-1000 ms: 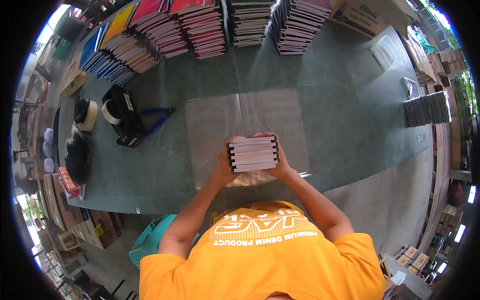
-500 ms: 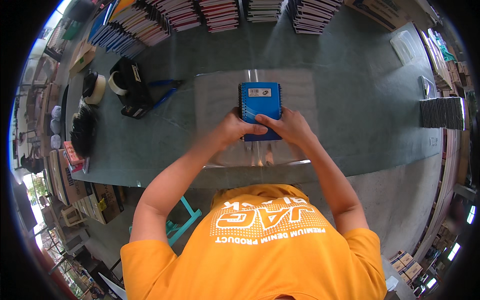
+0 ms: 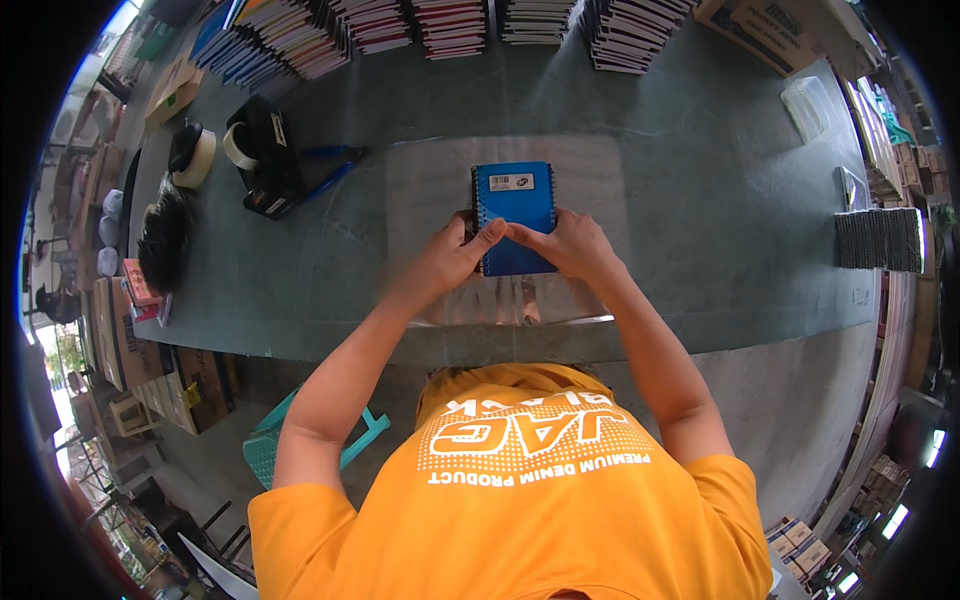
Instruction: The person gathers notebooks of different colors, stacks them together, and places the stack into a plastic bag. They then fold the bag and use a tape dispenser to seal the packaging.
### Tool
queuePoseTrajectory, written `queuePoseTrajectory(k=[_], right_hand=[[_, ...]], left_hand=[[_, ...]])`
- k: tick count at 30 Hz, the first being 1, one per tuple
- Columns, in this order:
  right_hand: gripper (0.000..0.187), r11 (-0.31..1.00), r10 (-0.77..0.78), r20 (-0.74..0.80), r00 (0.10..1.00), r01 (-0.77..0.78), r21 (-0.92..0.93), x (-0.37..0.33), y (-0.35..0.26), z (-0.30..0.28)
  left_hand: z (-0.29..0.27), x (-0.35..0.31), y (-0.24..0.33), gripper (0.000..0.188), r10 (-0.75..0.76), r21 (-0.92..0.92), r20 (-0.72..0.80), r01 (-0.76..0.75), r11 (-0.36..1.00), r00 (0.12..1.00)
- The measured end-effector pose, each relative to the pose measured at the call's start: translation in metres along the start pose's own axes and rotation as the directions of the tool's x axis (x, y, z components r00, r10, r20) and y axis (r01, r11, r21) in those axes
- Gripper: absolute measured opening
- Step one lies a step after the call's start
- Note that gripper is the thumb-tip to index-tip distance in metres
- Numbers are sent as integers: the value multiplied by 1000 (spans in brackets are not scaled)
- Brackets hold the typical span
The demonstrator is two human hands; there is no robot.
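A stack of blue spiral notebooks [image 3: 515, 205] lies flat on a clear plastic sheet [image 3: 420, 190] spread over the grey-green table [image 3: 700, 230]. My left hand [image 3: 455, 255] grips the stack's near left edge by the spiral binding. My right hand [image 3: 570, 245] rests on its near right corner, fingers over the cover. Both forearms reach in from below, over my orange shirt.
Rows of stacked notebooks [image 3: 450, 22] line the far edge. A black tape dispenser [image 3: 262, 150], a tape roll [image 3: 195, 155] and blue-handled scissors [image 3: 335, 172] lie to the left. A dark stack [image 3: 880, 240] sits at the right edge, and a teal stool [image 3: 265, 445] stands below.
The notebook stack, held on edge in front of me a second ago, has been turned flat and set down on the plastic sheet, further from me. Both hands stay on it.
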State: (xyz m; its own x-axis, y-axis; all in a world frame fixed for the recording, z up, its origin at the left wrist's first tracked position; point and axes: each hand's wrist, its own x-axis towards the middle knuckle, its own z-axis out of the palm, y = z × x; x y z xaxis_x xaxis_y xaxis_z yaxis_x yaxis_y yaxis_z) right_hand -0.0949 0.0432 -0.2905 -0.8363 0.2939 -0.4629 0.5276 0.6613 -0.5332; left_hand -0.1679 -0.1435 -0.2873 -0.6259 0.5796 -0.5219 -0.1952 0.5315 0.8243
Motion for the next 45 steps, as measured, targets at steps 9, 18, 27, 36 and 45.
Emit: queuePoseTrajectory(k=[9,18,27,36,45], right_hand=[[79,922,32,184,982,-100,373,-7,8,-20],[59,606,-66,-281,957,262,751,-27,110,-43],[21,929,-278,-441,853,355,102,-65,156,-29],[17,868,-495,-413,765,460,-188,-60,125,6],[22,-150,-805,-209,555,150,977,-154,-24,-116]], left_hand=[[9,-16,2,64,113,-88,-267,-141,986,957],[130,-24,7,21,649,483,15,-574,661,760],[157,-4,-7,23,645,642,-38,-476,601,763],[155,-6,-12,16,707,675,-62,-492,550,705],[160,-2,-19,9,732,659,-122,-497,565,670]])
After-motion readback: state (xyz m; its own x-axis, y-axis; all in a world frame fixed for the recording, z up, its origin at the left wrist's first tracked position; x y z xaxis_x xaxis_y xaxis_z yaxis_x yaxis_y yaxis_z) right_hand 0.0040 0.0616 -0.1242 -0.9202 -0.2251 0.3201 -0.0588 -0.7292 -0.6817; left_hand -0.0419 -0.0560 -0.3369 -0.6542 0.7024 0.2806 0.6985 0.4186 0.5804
